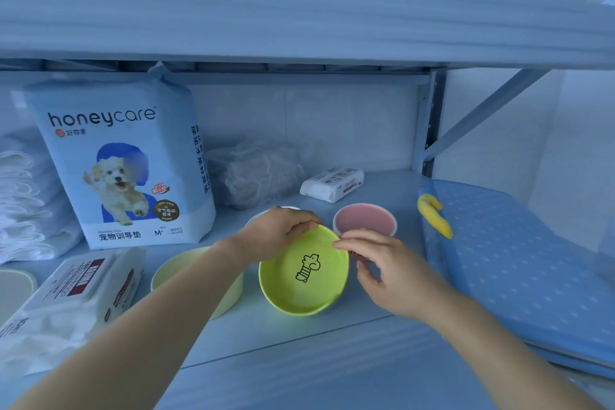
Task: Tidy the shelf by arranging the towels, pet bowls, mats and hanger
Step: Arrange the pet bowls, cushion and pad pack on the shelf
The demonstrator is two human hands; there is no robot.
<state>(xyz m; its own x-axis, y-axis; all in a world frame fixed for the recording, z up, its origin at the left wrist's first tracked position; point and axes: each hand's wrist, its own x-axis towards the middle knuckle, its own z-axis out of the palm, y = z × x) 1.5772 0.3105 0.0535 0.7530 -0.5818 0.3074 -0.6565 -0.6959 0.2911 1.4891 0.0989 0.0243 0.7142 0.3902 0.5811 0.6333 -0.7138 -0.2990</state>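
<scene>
Both hands steadied a tilted bowl at mid-shelf.

The left hand pinched the far rim of the lime-green round plastic pet bowl at twelve o'clock; the right hand grasped its three o'clock edge, likely to nest it beside the pink round bowl.

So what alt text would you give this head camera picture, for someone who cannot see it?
Two bare hands, the left hand and right hand, hold the far rim of a lime green pet bowl tilted toward the camera on a pale shelf. A pink bowl stands behind it, a pack of pet training pads at left, a blue dotted mat at right.
</scene>
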